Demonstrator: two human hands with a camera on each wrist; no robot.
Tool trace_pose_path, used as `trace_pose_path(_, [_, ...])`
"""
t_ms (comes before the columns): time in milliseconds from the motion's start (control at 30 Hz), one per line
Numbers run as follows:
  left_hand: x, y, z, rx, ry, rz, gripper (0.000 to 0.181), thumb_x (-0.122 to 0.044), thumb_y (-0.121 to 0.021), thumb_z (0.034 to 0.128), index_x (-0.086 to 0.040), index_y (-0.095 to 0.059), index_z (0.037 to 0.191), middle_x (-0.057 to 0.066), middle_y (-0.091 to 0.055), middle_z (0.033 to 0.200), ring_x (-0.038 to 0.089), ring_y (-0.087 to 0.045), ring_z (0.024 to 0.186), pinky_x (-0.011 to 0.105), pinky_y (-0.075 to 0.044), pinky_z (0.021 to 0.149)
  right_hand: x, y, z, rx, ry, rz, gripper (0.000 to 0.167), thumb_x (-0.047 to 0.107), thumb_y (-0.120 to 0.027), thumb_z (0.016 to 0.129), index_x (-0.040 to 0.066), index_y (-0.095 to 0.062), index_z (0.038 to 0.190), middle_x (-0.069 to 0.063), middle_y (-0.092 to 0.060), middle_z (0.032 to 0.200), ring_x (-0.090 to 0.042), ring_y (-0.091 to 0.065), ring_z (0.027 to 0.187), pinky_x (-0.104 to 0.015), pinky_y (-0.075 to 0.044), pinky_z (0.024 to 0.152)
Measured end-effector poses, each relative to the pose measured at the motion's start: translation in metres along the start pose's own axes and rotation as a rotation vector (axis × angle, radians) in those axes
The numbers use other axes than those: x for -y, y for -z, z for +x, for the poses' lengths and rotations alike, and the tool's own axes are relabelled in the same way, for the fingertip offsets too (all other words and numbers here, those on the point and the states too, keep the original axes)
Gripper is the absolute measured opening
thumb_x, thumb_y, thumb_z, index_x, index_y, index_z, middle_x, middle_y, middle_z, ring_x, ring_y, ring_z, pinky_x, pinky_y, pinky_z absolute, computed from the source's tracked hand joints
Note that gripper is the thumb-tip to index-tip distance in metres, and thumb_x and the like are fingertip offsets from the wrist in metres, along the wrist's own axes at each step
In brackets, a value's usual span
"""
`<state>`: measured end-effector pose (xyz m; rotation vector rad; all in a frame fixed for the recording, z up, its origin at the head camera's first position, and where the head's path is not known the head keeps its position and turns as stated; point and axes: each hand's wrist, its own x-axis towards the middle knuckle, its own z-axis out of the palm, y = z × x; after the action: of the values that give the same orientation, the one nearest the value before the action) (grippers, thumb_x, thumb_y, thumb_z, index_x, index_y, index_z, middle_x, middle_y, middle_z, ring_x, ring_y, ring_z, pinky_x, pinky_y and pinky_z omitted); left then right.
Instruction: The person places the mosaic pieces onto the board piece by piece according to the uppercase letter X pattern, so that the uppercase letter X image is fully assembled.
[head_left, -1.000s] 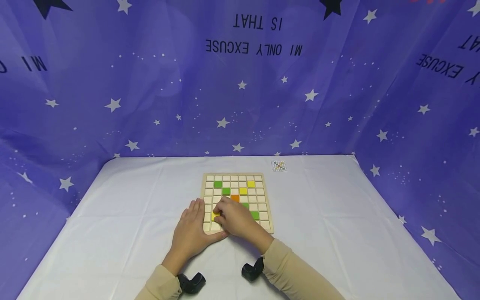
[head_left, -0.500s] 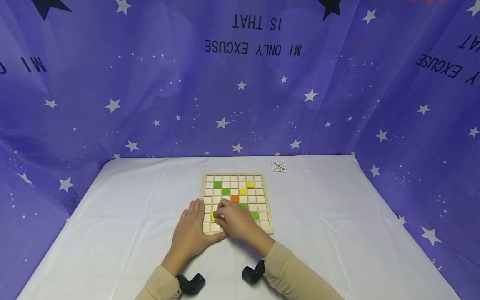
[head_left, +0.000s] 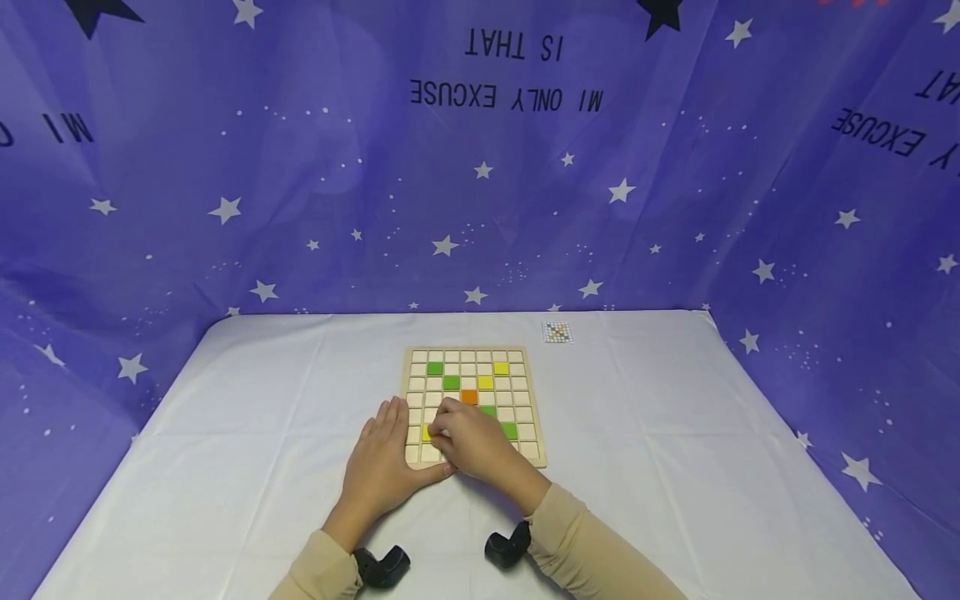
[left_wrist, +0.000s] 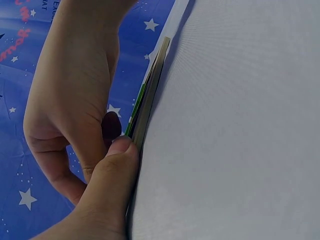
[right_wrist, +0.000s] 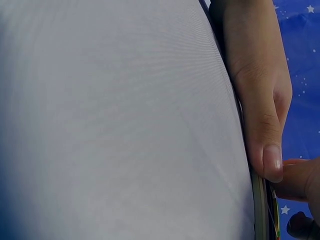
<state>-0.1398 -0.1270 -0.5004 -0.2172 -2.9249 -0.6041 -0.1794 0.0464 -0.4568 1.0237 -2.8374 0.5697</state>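
A wooden board (head_left: 536,450) with a grid of square tiles lies on the table. Most tiles are pale; green tiles (head_left: 452,382), yellow tiles (head_left: 486,382) and an orange tile (head_left: 469,397) form crossing diagonals. My left hand (head_left: 381,467) rests along the board's left side, its fingers straight and its thumb against the near edge. Over the lower left part, my right hand (head_left: 480,440) has bent fingers and thumb at a yellow tile (head_left: 426,433), which they seem to pinch. Its fingertips partly cover that tile, and the hand hides neighbouring squares. In the left wrist view the board (left_wrist: 152,92) appears edge-on.
A small printed pattern card (head_left: 557,332) lies beyond the board, to the right. White cloth covers the table (head_left: 645,450). A purple star-printed curtain (head_left: 420,192) hangs at the back and both sides. Black devices (head_left: 384,568) are worn at both wrists.
My right fingertips have shifted very slightly over the yellow tile, with a little less of it showing than a second ago. The left hand and the board look unmoved.
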Motion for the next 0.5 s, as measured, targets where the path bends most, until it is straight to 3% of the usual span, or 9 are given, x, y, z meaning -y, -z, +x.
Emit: trace_pose_path(500, [-0.0014,0.0017,-0.0009,-0.004,-0.001,-0.005,0.134,-0.091,-0.057,0.0664,0.005,-0.024,0.154,0.021,-0.026,0.162,0.037,-0.023,0.152,0.053,-0.025,0.123,-0.0014,0.0,-0.002,-0.007,-0.001,0.012,0.005,0.022,-0.074,0.09,0.019,-0.078,0.093,0.01,-0.065,0.095,-0.002,-0.06,0.08,-0.016,-0.051,0.067])
